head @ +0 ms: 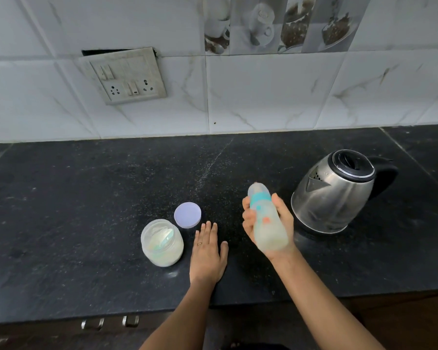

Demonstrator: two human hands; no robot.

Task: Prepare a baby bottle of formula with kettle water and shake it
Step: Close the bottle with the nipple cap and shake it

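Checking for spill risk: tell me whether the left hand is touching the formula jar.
Apart. The head view shows a strip of dark counter between the left hand and the formula jar.

1. We face a wall (263,97) of pale, marble-veined tiles with thin grout lines.
2. High on the right we see picture tiles (276,24) showing cups and coffee beans.
3. Left of them a grimy switch panel (125,77) with two sockets sits crooked, with a dark gap along its top edge.
4. Below runs a black speckled stone worktop (61,198).
5. Under its front edge we see dark cabinet fronts (36,334) with metal handles (92,323).
6. The light is dim and even.
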